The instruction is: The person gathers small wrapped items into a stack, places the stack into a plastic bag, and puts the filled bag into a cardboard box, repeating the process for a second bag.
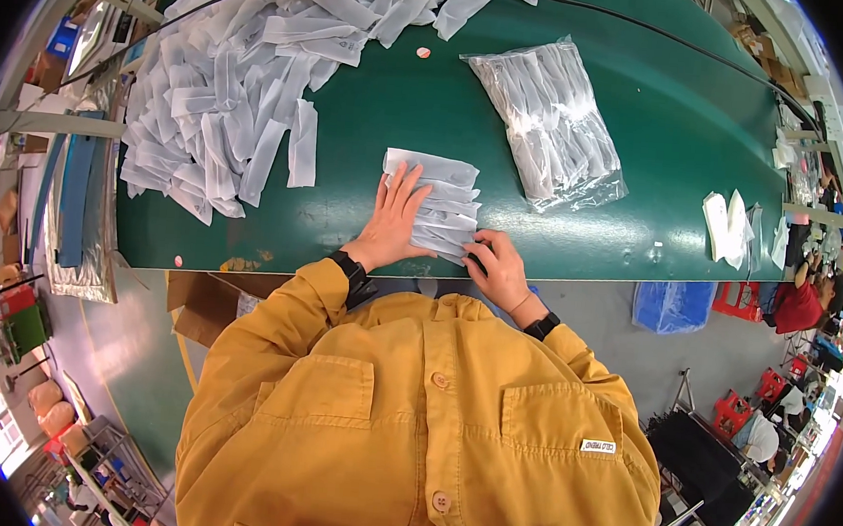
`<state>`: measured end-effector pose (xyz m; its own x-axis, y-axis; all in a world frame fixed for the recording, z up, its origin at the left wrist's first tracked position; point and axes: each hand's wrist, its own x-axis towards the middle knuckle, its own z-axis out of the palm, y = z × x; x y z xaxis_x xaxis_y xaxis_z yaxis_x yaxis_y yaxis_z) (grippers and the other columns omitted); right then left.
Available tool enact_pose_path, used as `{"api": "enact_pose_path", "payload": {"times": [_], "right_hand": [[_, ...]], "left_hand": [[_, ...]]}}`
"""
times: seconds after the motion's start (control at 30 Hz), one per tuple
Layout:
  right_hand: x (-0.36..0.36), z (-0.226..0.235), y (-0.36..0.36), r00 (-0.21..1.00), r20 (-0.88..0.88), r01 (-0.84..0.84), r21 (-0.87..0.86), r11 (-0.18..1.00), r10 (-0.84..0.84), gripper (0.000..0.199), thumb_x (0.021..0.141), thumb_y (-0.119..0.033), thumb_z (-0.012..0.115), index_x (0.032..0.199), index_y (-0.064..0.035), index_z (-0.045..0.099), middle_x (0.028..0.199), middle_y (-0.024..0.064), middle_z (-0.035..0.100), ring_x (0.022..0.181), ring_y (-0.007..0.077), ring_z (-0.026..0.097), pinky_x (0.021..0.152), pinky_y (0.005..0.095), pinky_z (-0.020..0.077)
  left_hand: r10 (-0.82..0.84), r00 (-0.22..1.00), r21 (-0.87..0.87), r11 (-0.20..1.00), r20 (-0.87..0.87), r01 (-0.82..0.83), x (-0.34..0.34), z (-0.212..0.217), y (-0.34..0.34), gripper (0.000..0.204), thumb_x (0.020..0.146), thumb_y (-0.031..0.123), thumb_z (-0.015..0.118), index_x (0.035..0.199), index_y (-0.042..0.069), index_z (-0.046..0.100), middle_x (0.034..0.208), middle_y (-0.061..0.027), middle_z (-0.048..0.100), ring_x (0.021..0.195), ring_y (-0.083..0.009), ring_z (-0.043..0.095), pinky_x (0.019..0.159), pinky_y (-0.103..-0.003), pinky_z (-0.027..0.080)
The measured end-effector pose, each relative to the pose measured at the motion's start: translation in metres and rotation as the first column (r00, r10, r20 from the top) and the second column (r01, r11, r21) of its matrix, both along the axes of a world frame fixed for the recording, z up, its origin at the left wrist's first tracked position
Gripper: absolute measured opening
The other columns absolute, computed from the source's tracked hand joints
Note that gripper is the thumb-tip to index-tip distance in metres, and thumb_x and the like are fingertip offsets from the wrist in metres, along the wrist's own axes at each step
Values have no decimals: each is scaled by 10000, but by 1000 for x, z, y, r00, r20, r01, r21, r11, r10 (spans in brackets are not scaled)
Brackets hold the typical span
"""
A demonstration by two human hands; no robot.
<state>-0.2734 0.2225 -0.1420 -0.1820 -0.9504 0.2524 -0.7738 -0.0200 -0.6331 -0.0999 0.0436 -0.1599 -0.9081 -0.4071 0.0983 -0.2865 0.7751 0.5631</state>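
"Resting flat — left hand (391, 224), fingers spread over the packets (452, 172). Where are those?"
"Table (380, 94), near edge, right of the heap (223, 93)."
"Right hand (501, 272)?"
"Fingers curled at their near right corner — pinching or only touching, can't tell."

We see dark, upside-down lettering on a white label (598, 446) at the outer corner of the jacket's (329, 472) right chest pocket (557, 417).

1 head-worn fisheye, apparently rim-blurred, looks down on the table (403, 105).
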Motion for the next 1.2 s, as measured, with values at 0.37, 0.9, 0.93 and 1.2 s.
{"api": "enact_pose_path", "payload": {"times": [0.37, 0.9, 0.93, 1.2], "right_hand": [[-1, -1, -1, 1000, -12, -23, 2, 1000, 24, 269, 753, -71, 750, 1004, -80, 652, 980, 90, 562, 824, 241, 616, 678, 348, 522], [-9, 0, -25, 998, -33, 59, -12, 998, -59, 378, 730, -125, 772, 1062, -63, 600, 1072, 116, 558, 945, 304, 580, 773, 388, 505], [-11, -3, -26, 999, -34, 30, 6, 1000, -30, 418, 716, -151, 787, 1077, -66, 593, 1098, 125, 544, 971, 316, 569, 800, 396, 497], [0, 17, -56, 986, -142, -76, 80, 994, 87, 806, 589, -309, 861, 1267, -70, 497, 1231, 196, 461, 1130, 384, 468, 933, 465, 432]], "left_hand": [[-10, 1000, -1, 1000, 20, 10, 0, 3, -2, 1165, 532, 453, 893, 1425, 19, 284, 1551, -220, 123, 1458, -425, 30, 1152, -613, 112], [-2, 1000, 7, 1000, 30, 2, 0, 1, -2, 1147, 536, 459, 889, 1421, 22, 305, 1552, -198, 134, 1461, -415, 30, 1155, -607, 113], [-4, 999, 5, 1000, 32, 4, 0, 1, -3, 1144, 537, 460, 889, 1420, 23, 308, 1552, -195, 136, 1462, -414, 28, 1155, -607, 112], [-24, 1000, -110, 994, -21, 21, 0, -6, 1, 1060, 557, 349, 879, 1402, 18, 331, 1438, -174, 323, 1423, -400, 190, 1143, -583, 186]]}}
